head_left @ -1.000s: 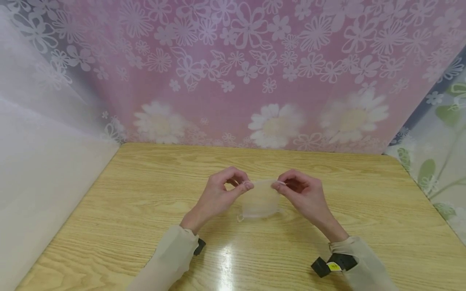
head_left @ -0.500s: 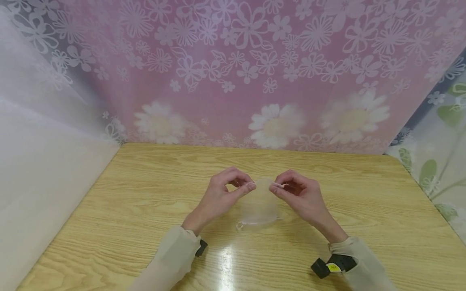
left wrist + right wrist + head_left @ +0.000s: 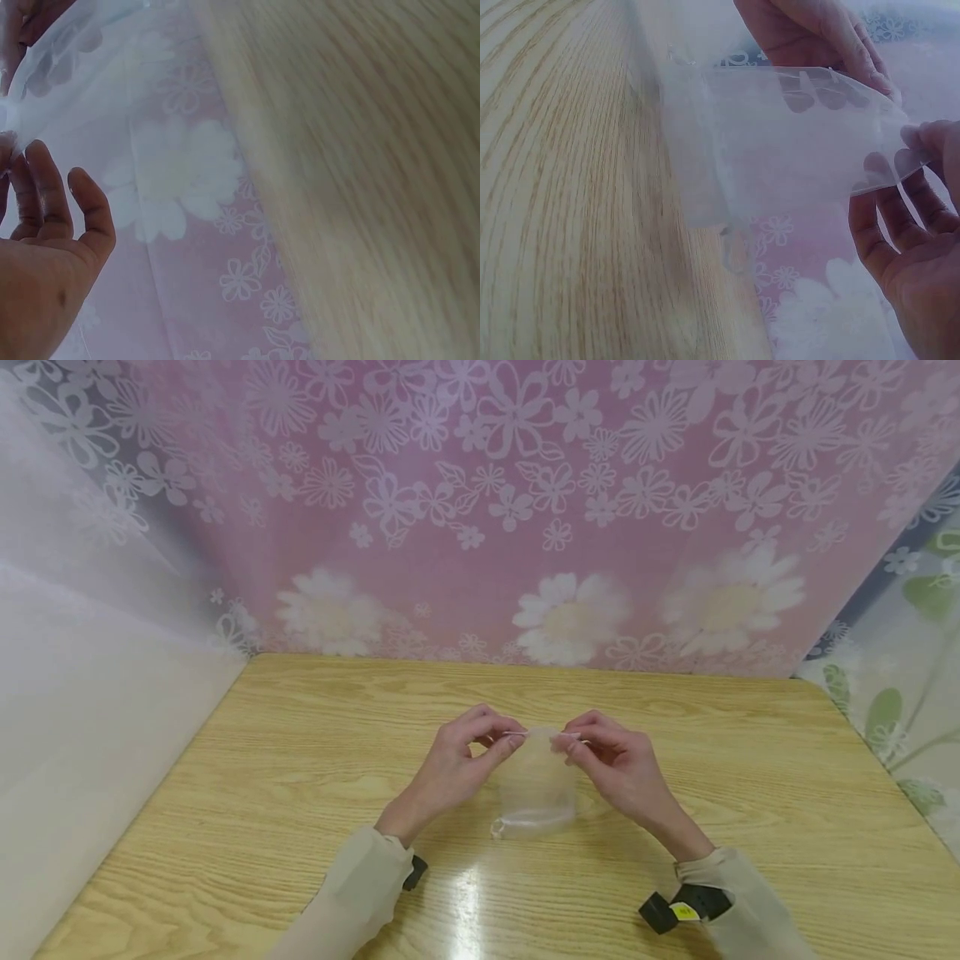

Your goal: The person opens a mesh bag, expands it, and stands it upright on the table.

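A small, sheer white pouch (image 3: 537, 787) hangs between my two hands over the middle of the table. My left hand (image 3: 459, 758) pinches its upper left edge between thumb and forefinger. At the upper right edge, the thumb and fingers of my right hand (image 3: 617, 753) pinch it too. The right wrist view shows the see-through pouch (image 3: 780, 142) stretched out, fingers visible through its material. A thin loop (image 3: 733, 253) dangles from one lower corner. In the left wrist view, only part of the pouch (image 3: 64, 67) shows at the upper left, beyond the left hand (image 3: 52, 247).
The wood-grain table (image 3: 300, 735) lies beneath both hands. A pink flowered curtain (image 3: 465, 510) stands behind it, with a white sheet (image 3: 97, 693) on the left and a leaf-patterned cloth (image 3: 900, 718) on the right. Black camera mounts (image 3: 686, 906) sit at the wrists.
Both hands have drawn slightly closer together at the pouch's top edge. The pouch's lower edge hangs a little nearer to me, and the right fingers have shifted along the edge.
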Available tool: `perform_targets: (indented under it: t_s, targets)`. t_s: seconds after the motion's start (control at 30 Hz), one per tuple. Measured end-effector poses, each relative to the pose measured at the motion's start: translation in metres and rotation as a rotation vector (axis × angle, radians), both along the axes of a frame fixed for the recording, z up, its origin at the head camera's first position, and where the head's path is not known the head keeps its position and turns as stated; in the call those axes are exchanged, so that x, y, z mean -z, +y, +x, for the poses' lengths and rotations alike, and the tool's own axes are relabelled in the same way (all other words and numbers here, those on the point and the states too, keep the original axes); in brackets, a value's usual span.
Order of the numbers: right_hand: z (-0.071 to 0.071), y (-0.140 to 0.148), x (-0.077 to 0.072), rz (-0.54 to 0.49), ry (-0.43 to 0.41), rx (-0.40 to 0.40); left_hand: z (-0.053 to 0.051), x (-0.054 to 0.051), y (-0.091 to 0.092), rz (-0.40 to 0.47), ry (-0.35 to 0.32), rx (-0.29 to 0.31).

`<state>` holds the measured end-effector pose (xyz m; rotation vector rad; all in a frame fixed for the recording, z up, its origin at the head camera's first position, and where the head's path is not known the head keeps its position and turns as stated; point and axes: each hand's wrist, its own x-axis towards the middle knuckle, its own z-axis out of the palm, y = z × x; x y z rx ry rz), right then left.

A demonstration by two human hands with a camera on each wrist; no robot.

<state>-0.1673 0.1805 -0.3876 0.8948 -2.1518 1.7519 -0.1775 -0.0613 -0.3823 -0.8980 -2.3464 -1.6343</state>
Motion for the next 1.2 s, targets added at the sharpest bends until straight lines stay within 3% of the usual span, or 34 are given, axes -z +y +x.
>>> perform_targets:
  t_s: [0.33,0.6,0.93,1.2]
  targets:
    - [0.001,-0.0035,-0.0019,0.001,-0.064,0.009,0.0018,0.0013,0.0016,0.009,-0.024,0.02]
    - [0.0002,-0.0021,0.0032,0.02,0.017,0.0,0.0019,0.0018,0.0036,-0.016,-0.034,0.006]
    - [-0.0005,-0.0039,0.0013,0.066,0.033,-0.025,0.0024,0.003,0.0049,0.029,0.003,0.006]
    - [-0.0016,-0.0049,0.004,0.076,0.089,-0.026,0.0021,0.0037,0.0062,-0.001,0.005,0.004]
